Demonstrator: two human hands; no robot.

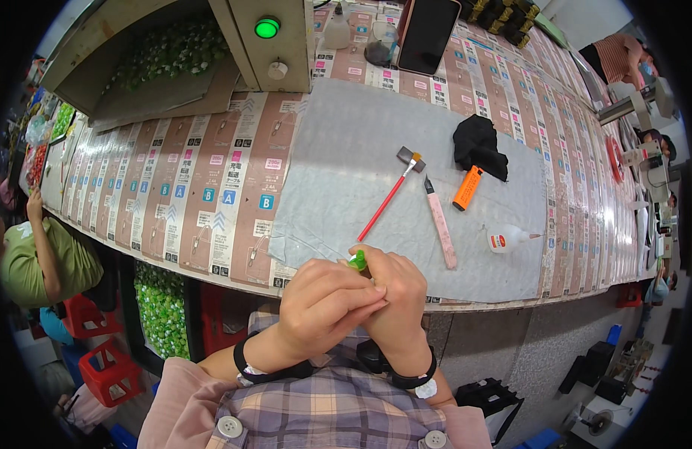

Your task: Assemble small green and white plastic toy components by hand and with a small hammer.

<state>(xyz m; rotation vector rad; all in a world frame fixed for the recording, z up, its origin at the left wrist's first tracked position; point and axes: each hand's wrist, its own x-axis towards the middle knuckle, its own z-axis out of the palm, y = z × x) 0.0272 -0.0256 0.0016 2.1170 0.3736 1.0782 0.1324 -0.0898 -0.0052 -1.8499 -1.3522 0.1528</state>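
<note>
Close to the table's front edge, my left hand (323, 303) and my right hand (394, 292) are closed together around a small shiny green piece (358, 260) with some white on it. Only its top shows between the fingers; the rest is hidden. Just beyond my hands, on a grey cloth (346, 142), lies a red-handled brush (383, 206), its bristles against a small grey block (406, 156). To its right are a pink craft knife (440, 228), an orange lighter-like tool (468, 188), a crumpled black cloth (480, 146) and a small white squeeze bottle (506, 239).
A metal box with a green-lit button (267, 28) stands at the back left, with many green pieces (166, 60) inside. A tray of green pieces (160, 310) sits below the table edge. A phone (429, 34) leans at the back. A person in green (50, 262) is at left.
</note>
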